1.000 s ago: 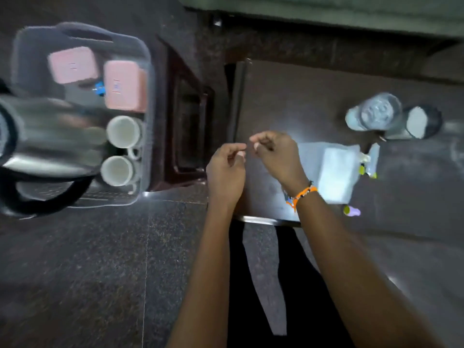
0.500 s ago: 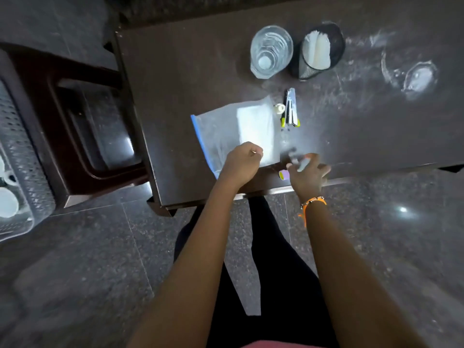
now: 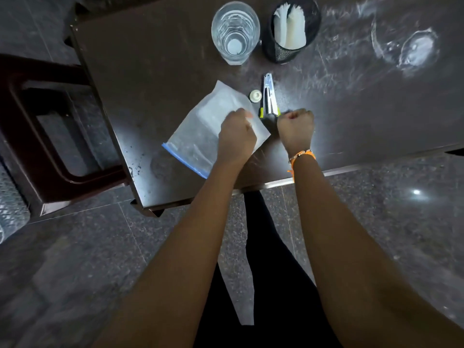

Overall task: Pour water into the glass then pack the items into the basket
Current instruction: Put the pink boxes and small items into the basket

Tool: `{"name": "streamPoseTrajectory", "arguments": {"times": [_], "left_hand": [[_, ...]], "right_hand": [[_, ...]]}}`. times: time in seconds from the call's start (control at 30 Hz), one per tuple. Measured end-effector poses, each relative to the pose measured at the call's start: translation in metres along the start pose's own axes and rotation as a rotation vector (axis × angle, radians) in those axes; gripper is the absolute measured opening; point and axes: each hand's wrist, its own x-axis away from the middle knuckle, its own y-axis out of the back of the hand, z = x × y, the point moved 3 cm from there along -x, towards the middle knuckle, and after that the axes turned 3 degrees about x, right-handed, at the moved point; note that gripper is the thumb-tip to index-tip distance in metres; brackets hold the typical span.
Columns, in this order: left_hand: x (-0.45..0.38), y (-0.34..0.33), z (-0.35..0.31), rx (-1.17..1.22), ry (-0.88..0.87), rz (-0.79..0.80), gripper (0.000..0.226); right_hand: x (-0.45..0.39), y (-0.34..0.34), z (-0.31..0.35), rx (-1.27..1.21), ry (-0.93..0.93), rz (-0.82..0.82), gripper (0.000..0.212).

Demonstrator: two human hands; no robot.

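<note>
Glass [image 3: 235, 31] upright at far side of table [image 3: 150, 71], water in it | mesh cup [image 3: 291, 28] just right of glass | clippers [image 3: 268, 97], small cap [image 3: 255, 96] nearer than glass | left hand [image 3: 236, 139] fisted, pinching bag [image 3: 213, 129] | right hand [image 3: 296, 129] curled shut beside clippers, contents cannot tell | basket [image 3: 10, 207] far left of glass, on floor side

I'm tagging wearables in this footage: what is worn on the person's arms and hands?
Both forearms are bare, with no sleeves or gloves in view. The right wrist carries an orange cord bracelet with small pale beads and a loose dangling end. The left hand and wrist wear nothing, and the right hand shows no rings.
</note>
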Motion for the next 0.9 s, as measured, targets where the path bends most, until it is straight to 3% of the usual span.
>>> {"name": "streamPoseTrajectory", "arguments": {"times": [0.13, 0.4, 0.67, 0.77, 0.9], "left_hand": [[-0.026, 0.003, -0.016, -0.123, -0.108, -0.084, 0.041], [-0.052, -0.007, -0.022, -0.331, -0.199, -0.076, 0.034], [-0.069, -0.016, -0.027, -0.439, -0.247, -0.097, 0.024], [-0.073, -0.012, -0.031, -0.401, -0.263, -0.128, 0.021], [-0.063, 0.003, -0.030, -0.137, -0.250, -0.239, 0.018]], "right_hand": [[-0.016, -0.002, 0.015, 0.071, 0.150, 0.051, 0.005], [-0.015, -0.008, 0.017, 0.166, 0.265, 0.012, 0.037], [-0.016, -0.010, 0.009, 0.157, 0.280, 0.064, 0.020], [-0.014, -0.008, 0.010, 0.142, 0.292, 0.059, 0.024], [-0.004, -0.005, 0.016, 0.061, 0.283, 0.031, 0.033]]}}
